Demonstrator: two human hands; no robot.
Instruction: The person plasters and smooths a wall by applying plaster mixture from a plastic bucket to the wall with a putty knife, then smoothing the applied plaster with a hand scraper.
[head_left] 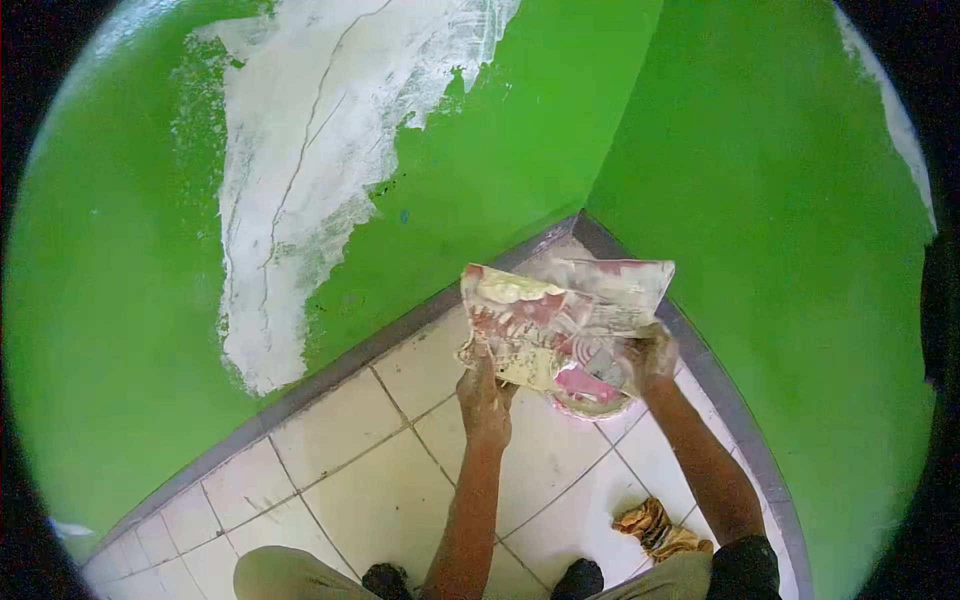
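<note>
My left hand (486, 400) is closed on the lower left edge of a flat board (515, 325) smeared with cream and reddish paste. On the right, my right hand (652, 358) is closed at a second flat piece (625, 295), greyish white and smeared, which overlaps the board. How the fingers wrap round its lower edge is partly hidden. Below both pieces, a round pink-rimmed container (592, 408) shows in part on the tiled floor.
Green walls (480, 170) meet at a corner behind my hands, with a grey skirting (330, 385) along the floor. White filler (290, 200) with a crack covers part of the left wall. A crumpled brown cloth (658, 530) lies on the tiles (380, 490) near my right foot.
</note>
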